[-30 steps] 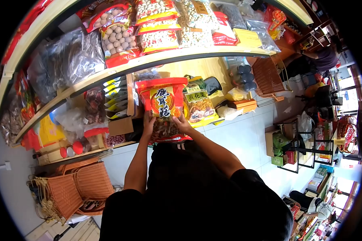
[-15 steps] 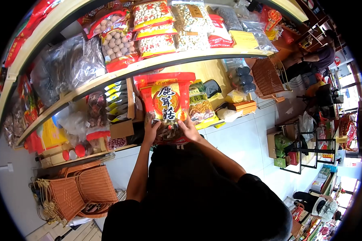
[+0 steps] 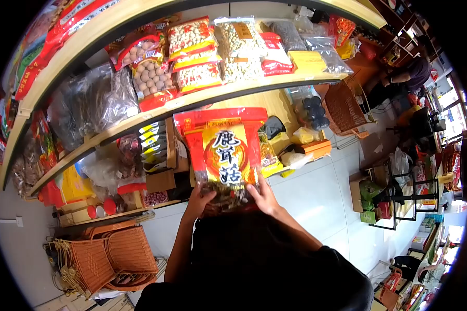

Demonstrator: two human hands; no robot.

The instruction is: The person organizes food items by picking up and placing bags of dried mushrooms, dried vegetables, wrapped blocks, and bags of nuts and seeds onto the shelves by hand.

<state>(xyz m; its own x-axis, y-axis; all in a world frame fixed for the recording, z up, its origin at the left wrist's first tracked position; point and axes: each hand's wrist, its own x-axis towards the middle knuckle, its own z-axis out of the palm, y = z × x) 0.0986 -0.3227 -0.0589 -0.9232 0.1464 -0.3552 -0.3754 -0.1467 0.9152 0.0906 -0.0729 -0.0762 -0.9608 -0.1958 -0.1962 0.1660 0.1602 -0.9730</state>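
Note:
A large red and yellow bag (image 3: 223, 150) with dark lettering is held upright in front of my chest. Its lower part is see-through and shows brownish dried pieces. My left hand (image 3: 200, 199) grips the lower left side, thumb on the front. The lower right side is gripped by my right hand (image 3: 263, 195), its thumb also on the front. Fingers behind the bag are hidden. Just behind its right edge, a yellow and green bag (image 3: 268, 158) on the lower shelf is partly covered.
An upper shelf (image 3: 192, 98) bears bags of nuts and dried goods. Wicker baskets (image 3: 111, 256) stand at the lower left. Another wicker basket (image 3: 342, 109) is at the right, near a person (image 3: 410, 75). A black rack (image 3: 394, 194) stands farther right.
The red bag has come closer to the camera and looks larger, covering more of the yellow and green bag. Both hands have stayed on it and sit slightly lower in view.

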